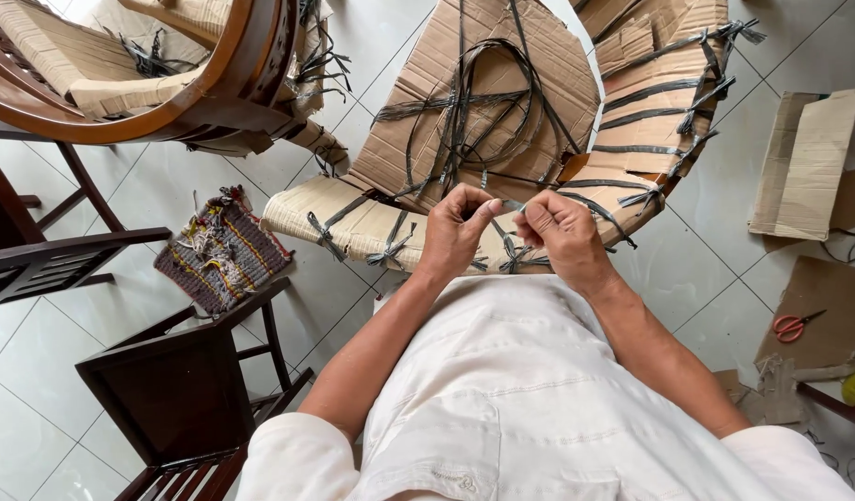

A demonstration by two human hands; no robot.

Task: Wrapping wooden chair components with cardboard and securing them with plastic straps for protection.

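A: What do the two hands hold?

B: The left hand (455, 227) and the right hand (562, 232) are both closed in a pinch on one grey plastic strap (513, 206), which runs short and tight between the fingertips. The strap sits just above the front edge of the cardboard-wrapped chair (502, 139), in front of the person's chest.

A: What could go wrong from here, in your opinion?

B: I think the strap can slip out of the fingers, because it is thin and smooth. Then the knot would go loose and the cardboard sheet (427, 130) could shift on the frame. A too strong pull could also tear the soft edge of the cardboard.

A: Are there containers here?

B: I see no real box or basket. A folded cardboard piece (808, 162) lies flat on the tiled floor (715, 269) at the right, and I cannot tell if anything is inside.

A: Other things around?

B: Orange-handled scissors (797, 325) lie on another cardboard piece at the right, well apart from the hands. A small woven mat (222, 250) is on the floor at the left, near a dark wooden chair (177, 390). Another wrapped chair (149, 65) stands at upper left.
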